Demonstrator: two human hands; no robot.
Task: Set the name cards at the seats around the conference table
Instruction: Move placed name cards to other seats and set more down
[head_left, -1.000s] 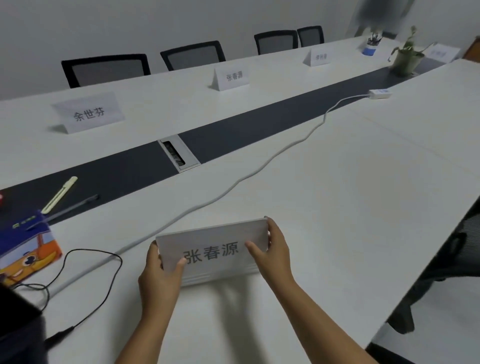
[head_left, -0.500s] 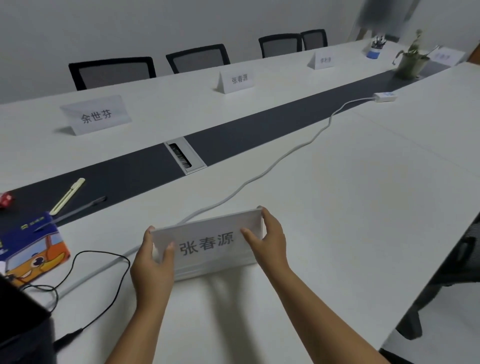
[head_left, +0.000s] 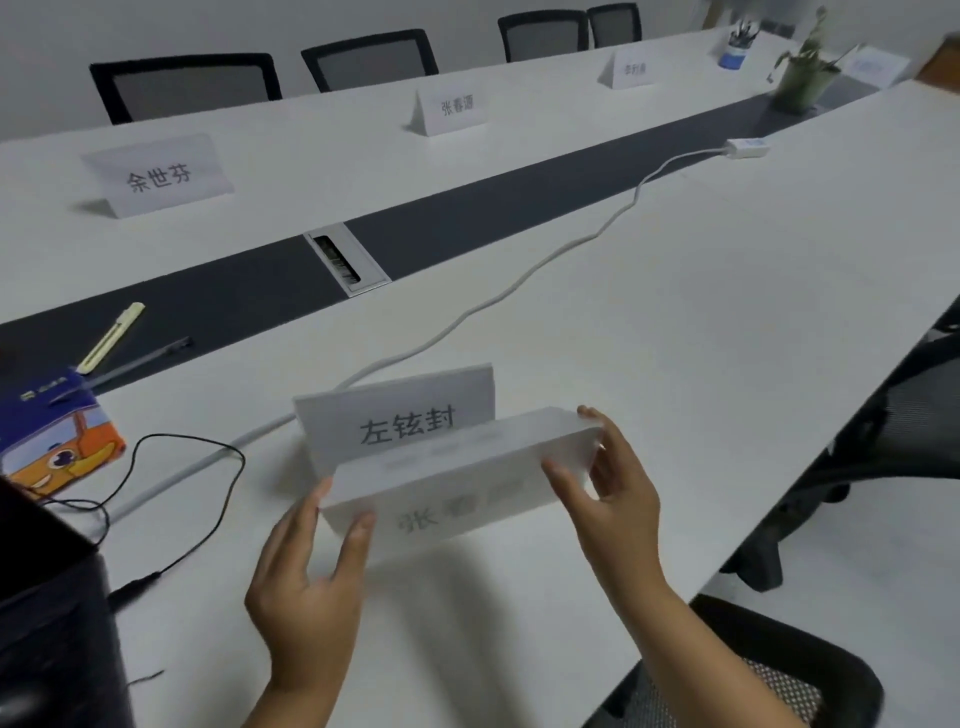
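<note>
Stack of cards (head_left: 457, 467) is now lifted and tipped back toward the person; half a second ago it stood as one block on the counter (head_left: 727, 322) showing 张春源. One card (head_left: 400, 415) now stands alone just behind the stack, on the counter, reading 左铉封. Judgement: that card is peeled off and set at this seat, and the rest go to the next seats.

Left hand (head_left: 306, 587) holds the stack's left end, thumb on the front face, fingers under it. Right hand (head_left: 618, 499) grips the right end, fingers over the top edge. Both grips are closed on the stack.

The stack's front face is blurred; only 张 reads. Beyond the standing card, across the counter: far card (head_left: 161, 176) reads 余世芬, mid card (head_left: 457, 106) reads 张春源. The two further cards are too blurred to read. Left of the standing card, the box (head_left: 52, 436) print is unreadable.
</note>
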